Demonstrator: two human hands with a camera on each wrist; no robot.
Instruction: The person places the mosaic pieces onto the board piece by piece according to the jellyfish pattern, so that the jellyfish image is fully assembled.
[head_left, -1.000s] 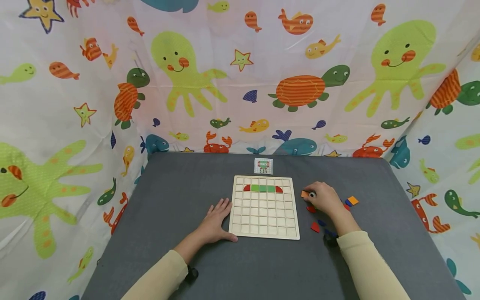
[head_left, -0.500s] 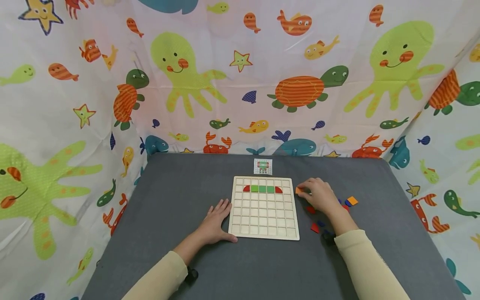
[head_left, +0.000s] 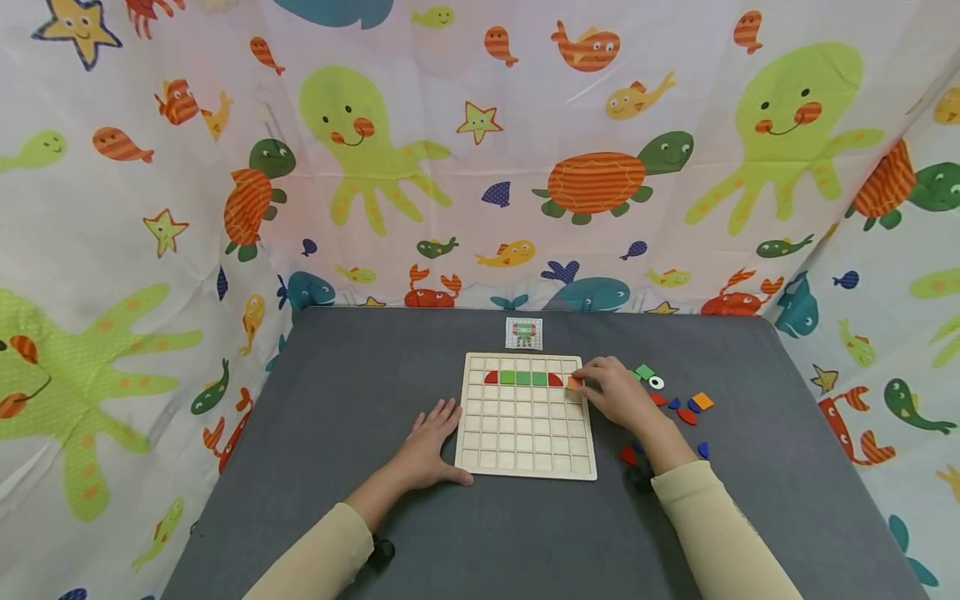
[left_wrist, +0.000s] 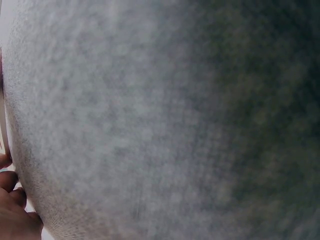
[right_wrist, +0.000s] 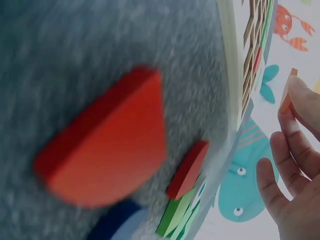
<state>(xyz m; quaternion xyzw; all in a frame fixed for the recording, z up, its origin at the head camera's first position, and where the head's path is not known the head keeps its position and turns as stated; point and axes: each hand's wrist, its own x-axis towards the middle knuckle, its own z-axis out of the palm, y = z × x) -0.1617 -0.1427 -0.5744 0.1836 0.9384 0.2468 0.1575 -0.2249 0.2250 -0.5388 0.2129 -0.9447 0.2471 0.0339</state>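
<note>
A square wooden grid board (head_left: 525,437) lies on the grey table. Along its second row from the top sit green squares (head_left: 523,378) with a red quarter-round piece (head_left: 491,378) at one end and another (head_left: 555,380) at the other. My left hand (head_left: 427,446) rests flat, fingers spread, against the board's left edge. In my right hand (head_left: 618,392), thumb and fingertips pinch an orange square tile (right_wrist: 288,92) over the board's upper right part. The right wrist view shows the tile held on edge. Only curled fingertips (left_wrist: 15,195) show in the left wrist view.
A small pattern card (head_left: 523,333) lies behind the board. Loose pieces lie right of it: green squares (head_left: 644,372), a white ring (head_left: 657,382), an orange square (head_left: 702,402), and several red (head_left: 687,416) and blue (head_left: 703,450) pieces. A printed curtain (head_left: 480,183) rises behind the table.
My right hand has moved left with the orange tile, from beside the loose pieces to over the board's right edge. The green squares and white ring are uncovered. My left hand stays put.
</note>
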